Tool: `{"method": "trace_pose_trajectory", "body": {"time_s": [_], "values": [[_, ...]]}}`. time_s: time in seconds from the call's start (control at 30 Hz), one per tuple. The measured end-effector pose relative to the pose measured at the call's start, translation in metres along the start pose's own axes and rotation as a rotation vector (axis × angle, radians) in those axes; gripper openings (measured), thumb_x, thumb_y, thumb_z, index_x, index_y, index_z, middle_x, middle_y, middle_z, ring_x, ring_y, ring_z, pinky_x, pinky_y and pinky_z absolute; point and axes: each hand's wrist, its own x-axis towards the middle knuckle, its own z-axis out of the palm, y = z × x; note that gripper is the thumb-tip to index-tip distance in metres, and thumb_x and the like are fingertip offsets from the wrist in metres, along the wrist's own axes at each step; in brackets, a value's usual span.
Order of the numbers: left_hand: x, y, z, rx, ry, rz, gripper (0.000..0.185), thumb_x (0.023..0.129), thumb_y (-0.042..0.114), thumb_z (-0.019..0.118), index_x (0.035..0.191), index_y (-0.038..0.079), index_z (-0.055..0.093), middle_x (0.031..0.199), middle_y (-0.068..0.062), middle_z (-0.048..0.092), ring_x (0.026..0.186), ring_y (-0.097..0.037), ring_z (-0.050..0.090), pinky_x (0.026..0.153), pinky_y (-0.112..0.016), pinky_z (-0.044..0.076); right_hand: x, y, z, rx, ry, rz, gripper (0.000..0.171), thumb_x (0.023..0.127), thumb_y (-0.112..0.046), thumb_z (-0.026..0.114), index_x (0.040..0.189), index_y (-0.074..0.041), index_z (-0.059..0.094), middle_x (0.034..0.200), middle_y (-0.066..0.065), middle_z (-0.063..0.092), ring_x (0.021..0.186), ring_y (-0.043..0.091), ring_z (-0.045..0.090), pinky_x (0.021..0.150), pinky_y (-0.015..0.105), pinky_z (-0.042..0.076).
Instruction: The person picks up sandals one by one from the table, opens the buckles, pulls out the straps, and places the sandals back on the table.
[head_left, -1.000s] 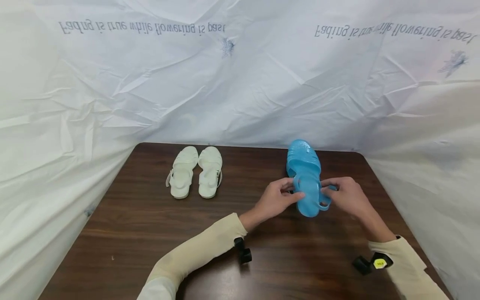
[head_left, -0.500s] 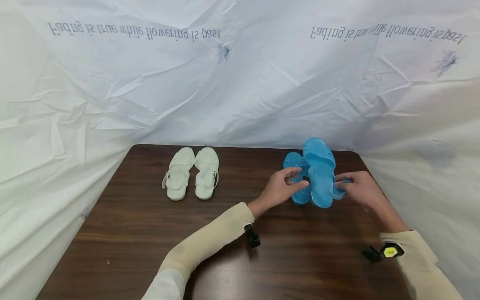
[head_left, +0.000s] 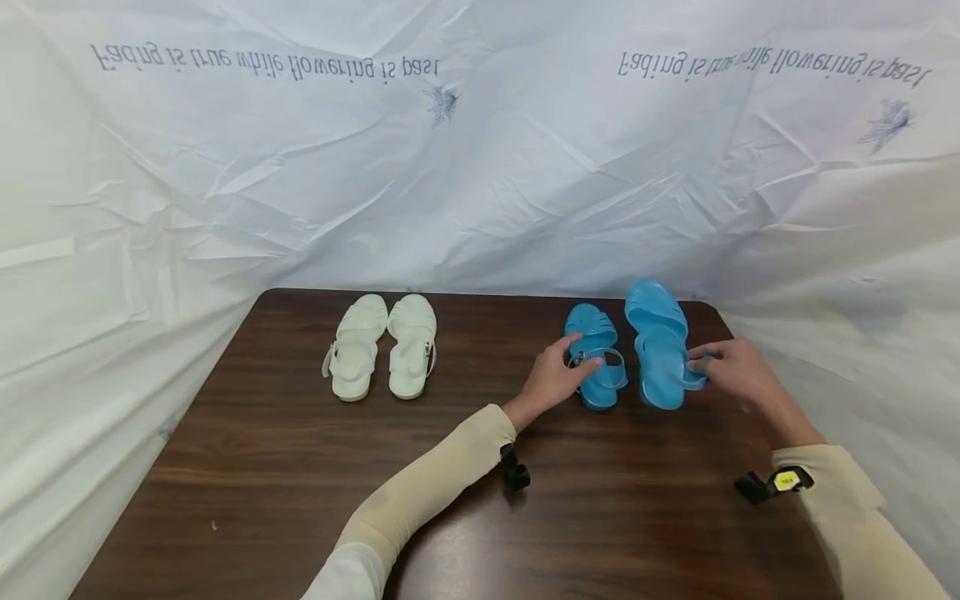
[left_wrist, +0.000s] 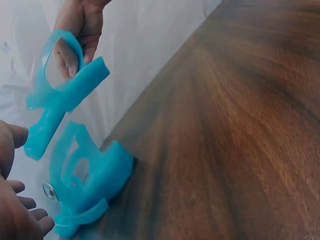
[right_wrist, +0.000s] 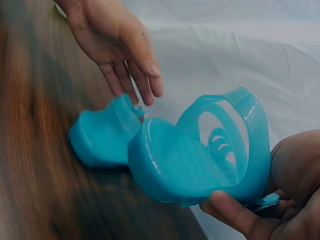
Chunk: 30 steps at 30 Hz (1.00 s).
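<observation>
In the head view my right hand (head_left: 738, 371) pinches a blue jelly sandal (head_left: 662, 367) by its side and ankle strap. The right wrist view shows the thumb against the sole of this sandal (right_wrist: 175, 160), which is raised above the table, heel toward the camera. A matching blue sandal (head_left: 590, 323) stands on the table just left of it, toe pointing to the back. Beside that one is my left hand (head_left: 551, 379), its thumb and fingers spread apart around the strap's buckle side. In the left wrist view its fingers hold nothing beside the standing sandal (left_wrist: 95, 180).
Two white sandals, a left one (head_left: 354, 354) and a right one (head_left: 410, 350), stand side by side at the back left of the dark wooden table (head_left: 300, 475). A white printed sheet (head_left: 480, 192) hangs behind and along the sides.
The held blue sandal has moved right with my right hand, uncovering the other blue sandal. My left hand has let go of it and stays near the uncovered sandal.
</observation>
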Motion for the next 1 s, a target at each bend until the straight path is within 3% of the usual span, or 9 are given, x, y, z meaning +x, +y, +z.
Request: {"method": "trace_pose_trajectory", "body": {"time_s": [0.03,0.13,0.27,0.57,0.77,1.0], "values": [[0.0,-0.002,0.001,0.003,0.0,-0.017,0.066,0.1,0.044,0.065,0.155,0.013,0.045,0.154,-0.007,0.05,0.133,-0.025,0.055,0.103,-0.036,0.05,0.001,0.003,0.001,0.006,-0.011,0.007,0.044,0.103,-0.013,0.052,0.131,0.021,0.055,0.113,0.037,0.062,0.067,0.026,0.06,0.056,0.04,0.048],[-0.001,-0.008,0.004,0.003,0.005,-0.079,0.068,0.099,0.043,0.067,0.154,0.011,0.045,0.154,-0.007,0.049,0.137,-0.026,0.052,0.105,-0.043,0.049,0.005,0.013,0.004,0.017,-0.04,0.017,0.045,0.103,-0.014,0.051,0.132,0.021,0.054,0.117,0.039,0.061,0.072,0.028,0.063,0.059,0.041,0.052],[-0.003,-0.015,0.008,-0.006,0.015,-0.131,0.066,0.098,0.041,0.07,0.153,0.011,0.048,0.152,-0.009,0.052,0.136,-0.026,0.053,0.103,-0.043,0.051,0.01,0.026,0.012,0.036,-0.05,0.024,0.044,0.104,-0.014,0.052,0.131,0.02,0.056,0.128,0.042,0.055,0.087,0.031,0.067,0.073,0.043,0.058],[-0.005,-0.019,0.01,-0.026,0.023,-0.136,0.061,0.097,0.04,0.071,0.148,0.012,0.055,0.147,-0.005,0.057,0.132,-0.021,0.056,0.098,-0.035,0.053,0.032,0.044,0.028,0.157,-0.058,0.071,0.043,0.104,-0.009,0.049,0.133,0.023,0.052,0.135,0.043,0.049,0.102,0.035,0.066,0.082,0.046,0.06],[-0.005,-0.022,0.013,0.018,0.029,-0.141,0.052,0.096,0.041,0.072,0.142,0.019,0.061,0.141,0.004,0.061,0.122,-0.012,0.061,0.091,-0.029,0.053,0.048,0.056,0.039,0.177,-0.058,0.063,0.042,0.102,-0.006,0.05,0.132,0.023,0.052,0.133,0.044,0.051,0.098,0.031,0.068,0.078,0.04,0.061],[-0.004,-0.02,0.012,0.015,0.024,-0.138,0.048,0.096,0.039,0.072,0.139,0.02,0.064,0.138,0.006,0.064,0.119,-0.013,0.062,0.088,-0.027,0.053,0.061,0.063,0.044,0.194,-0.087,0.112,0.042,0.101,-0.005,0.048,0.132,0.024,0.051,0.135,0.045,0.048,0.091,0.024,0.069,0.076,0.037,0.061]]}}
